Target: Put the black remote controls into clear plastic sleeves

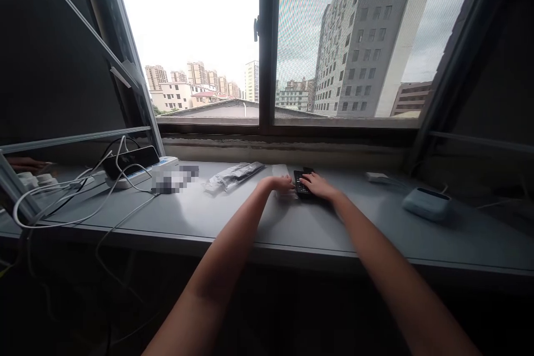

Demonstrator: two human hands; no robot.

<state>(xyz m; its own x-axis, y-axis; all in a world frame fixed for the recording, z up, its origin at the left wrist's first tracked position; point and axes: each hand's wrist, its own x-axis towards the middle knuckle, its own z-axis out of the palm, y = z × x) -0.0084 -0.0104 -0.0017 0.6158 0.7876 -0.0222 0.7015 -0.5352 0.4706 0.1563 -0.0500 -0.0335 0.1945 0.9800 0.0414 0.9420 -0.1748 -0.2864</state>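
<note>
A black flat object [302, 187] with small light marks, like a keypad or small keyboard, lies on the grey table [200, 217] below the window. My right hand [316, 184] rests on its right side with the fingers spread. At its left edge is my left hand [283, 183], bent at the wrist, over a clear plastic piece [280, 170]; its fingertips are too small and blurred to tell what they grip, if anything. Clear plastic bags with dark contents [234, 177] lie to the left of my hands.
On the left, a phone [132, 161] leans by a white power strip [167, 162] among tangled white cables [83, 222]. A blue-grey device [426, 204] and a white adapter [376, 177] stand right. Another person's hand [29, 163] shows at far left.
</note>
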